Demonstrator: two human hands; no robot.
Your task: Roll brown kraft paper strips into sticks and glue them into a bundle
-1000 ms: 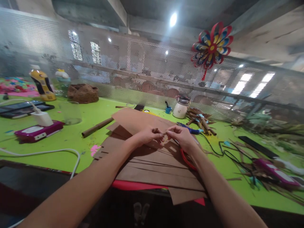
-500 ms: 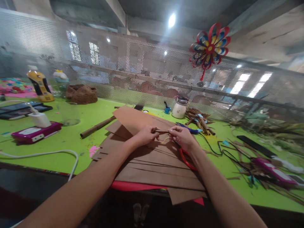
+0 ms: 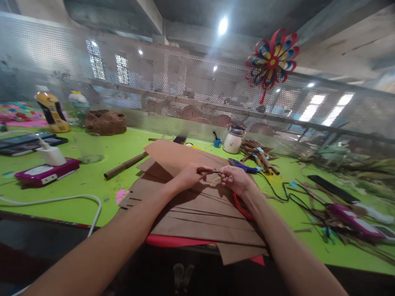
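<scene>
Over a pile of brown paper sheets [image 3: 210, 224], my two hands nearly meet. My left hand [image 3: 190, 176] is closed, pinching a thin brown strip [image 3: 212, 171] that looks like paper. At the strip's other end, the fingers of my right hand [image 3: 236, 179] are pressed together on it. A fine yellow strand [image 3: 214, 181] hangs just below the strip. Partly beneath my right wrist lie scissors with a red handle [image 3: 242, 207], their blades hidden. Just beyond that hand is a blue-handled tool [image 3: 245, 166] with a black cord.
Left of the paper lies a brown rolled tube [image 3: 125, 165]. Farther left stand a clear cup [image 3: 92, 152] and a purple power strip [image 3: 47, 172]. A white jar [image 3: 233, 139] and brown scraps [image 3: 261, 156] sit behind; another purple strip [image 3: 354, 222] is at right.
My right hand has turned slightly and its fingers have curled in more at the strip. The upper paper sheet has shifted a little left. My left hand stays nearly in place.
</scene>
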